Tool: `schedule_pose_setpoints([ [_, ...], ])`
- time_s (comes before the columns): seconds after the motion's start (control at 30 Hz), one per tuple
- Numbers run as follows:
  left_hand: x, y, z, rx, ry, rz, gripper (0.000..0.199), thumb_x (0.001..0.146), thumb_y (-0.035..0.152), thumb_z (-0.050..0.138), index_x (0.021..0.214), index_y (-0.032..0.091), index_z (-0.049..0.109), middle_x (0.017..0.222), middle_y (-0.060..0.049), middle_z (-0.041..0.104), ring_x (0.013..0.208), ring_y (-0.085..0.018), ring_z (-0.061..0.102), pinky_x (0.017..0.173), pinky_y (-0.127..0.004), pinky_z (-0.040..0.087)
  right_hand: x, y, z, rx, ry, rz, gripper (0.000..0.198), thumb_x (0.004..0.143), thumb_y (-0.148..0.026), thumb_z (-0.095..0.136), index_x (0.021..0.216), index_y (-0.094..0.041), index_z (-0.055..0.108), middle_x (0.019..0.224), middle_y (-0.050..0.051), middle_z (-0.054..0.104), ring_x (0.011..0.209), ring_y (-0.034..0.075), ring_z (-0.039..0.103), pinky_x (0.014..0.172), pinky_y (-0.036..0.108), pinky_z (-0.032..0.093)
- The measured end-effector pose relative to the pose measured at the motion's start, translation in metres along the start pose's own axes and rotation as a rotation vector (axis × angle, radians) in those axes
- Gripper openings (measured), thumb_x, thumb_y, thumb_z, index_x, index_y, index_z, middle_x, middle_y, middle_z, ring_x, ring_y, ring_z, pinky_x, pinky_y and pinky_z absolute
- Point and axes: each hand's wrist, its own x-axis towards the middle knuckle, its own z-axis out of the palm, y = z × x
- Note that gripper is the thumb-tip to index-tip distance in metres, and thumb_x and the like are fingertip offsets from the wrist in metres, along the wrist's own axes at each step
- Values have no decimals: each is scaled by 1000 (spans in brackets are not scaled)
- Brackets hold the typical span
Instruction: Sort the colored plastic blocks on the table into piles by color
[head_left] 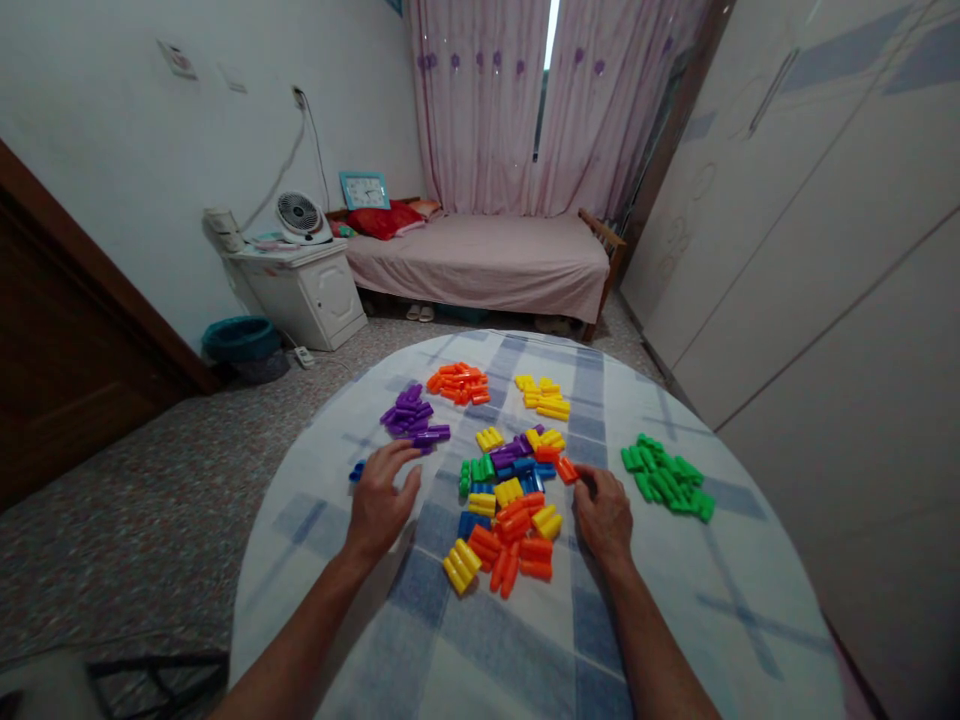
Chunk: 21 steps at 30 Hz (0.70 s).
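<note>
My left hand rests over the left part of the table, thumb and fingers apart and nothing in it. Its fingertips reach the near edge of a pile of purple plastic blocks. A small blue block shows beside its knuckles. My right hand is closed at the fingertips on an orange block, at the right edge of a mixed heap. In that heap lie yellow blocks, green blocks, blue blocks and more orange blocks, all ribbed like joined tubes.
Sorted piles of orange blocks, yellow blocks and green blocks lie on the round table with a checked cloth. Beyond stand a bed, a white cabinet with a fan, and a bin. A wardrobe flanks the right.
</note>
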Motion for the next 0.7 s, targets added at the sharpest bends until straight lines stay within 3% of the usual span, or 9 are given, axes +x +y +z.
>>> schedule_pose_setpoints([
  [0.13, 1, 31, 24, -135, -232, 57, 20, 83, 24, 51, 98, 20, 64, 108, -7, 62, 106, -20, 56, 94, -37, 45, 0, -1, -1, -3, -10, 4, 31, 79, -28, 41, 96, -18, 64, 97, 7, 64, 94, 22, 53, 84, 35, 38],
  [0.27, -2, 42, 40, -192, -332, 47, 20, 81, 21, 53, 99, 20, 63, 108, -7, 62, 104, -19, 55, 94, -36, 44, 0, -2, -2, -3, -13, 5, 31, 79, -27, 40, 96, -18, 64, 97, 8, 64, 93, 22, 53, 84, 35, 38],
  [0.5, -18, 49, 43, -238, -325, 32, 19, 80, 20, 55, 97, 20, 65, 113, -7, 60, 110, -20, 53, 97, -37, 43, 0, -3, -3, -27, -13, 13, 31, 79, -28, 40, 97, -18, 64, 96, 7, 65, 92, 22, 53, 82, 34, 37],
  [0.7, -18, 40, 47, -255, -163, -67, 23, 84, 22, 49, 103, 21, 62, 119, -7, 56, 114, -19, 51, 100, -36, 41, 1, -2, -1, -7, -6, 18, 32, 78, -28, 41, 96, -17, 64, 96, 7, 64, 93, 22, 53, 84, 34, 37],
])
